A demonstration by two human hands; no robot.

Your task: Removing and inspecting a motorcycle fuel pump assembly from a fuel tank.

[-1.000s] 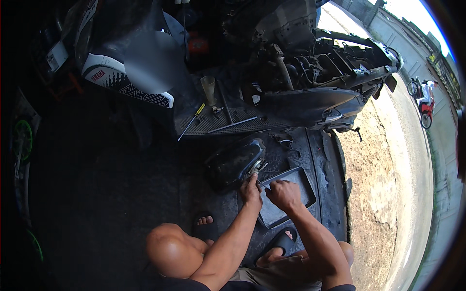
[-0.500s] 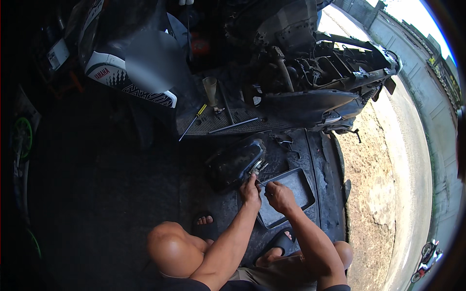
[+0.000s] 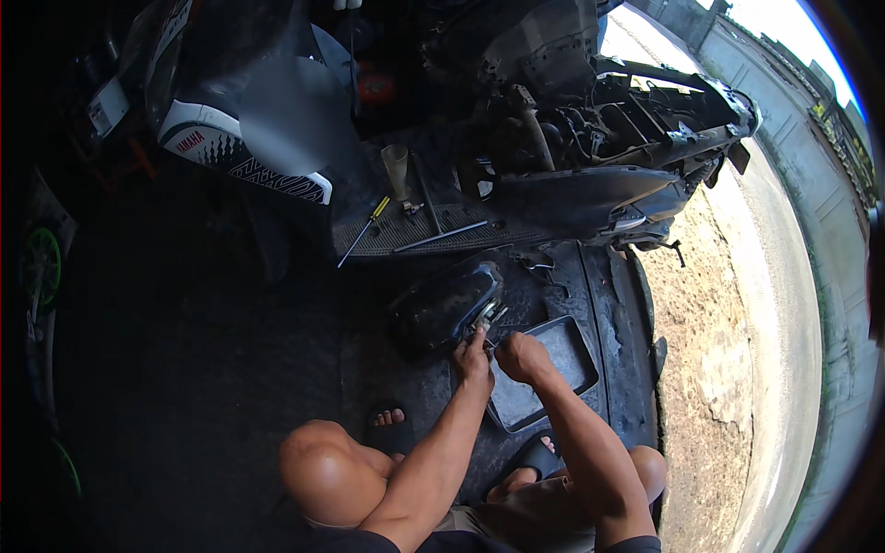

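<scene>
A black, rounded tank (image 3: 438,309) lies on the dark mat, with a metal fitting (image 3: 489,314) at its near right end. My left hand (image 3: 474,358) is closed at that fitting, thumb and fingers pinching its lower side. Just right of it, my right hand (image 3: 524,358) makes a fist around a thin tool, mostly hidden by the fingers; its tip points toward the fitting. Below both hands sits a shallow rectangular tray (image 3: 579,343) with dark rims.
A partly stripped scooter (image 3: 590,198) stands beyond the tank. On its footboard (image 3: 369,241) rest a yellow-handled screwdriver (image 3: 376,219), a T-handle wrench (image 3: 442,236) and a translucent cup-like container (image 3: 395,166). A black bracket (image 3: 544,269) lies behind the tray. Sunlit ground (image 3: 701,369) borders the mat at right.
My right hand has turned over at the wrist and shifted slightly up and left, covering more of the tool. The left hand stays nearly in place at the fitting.
</scene>
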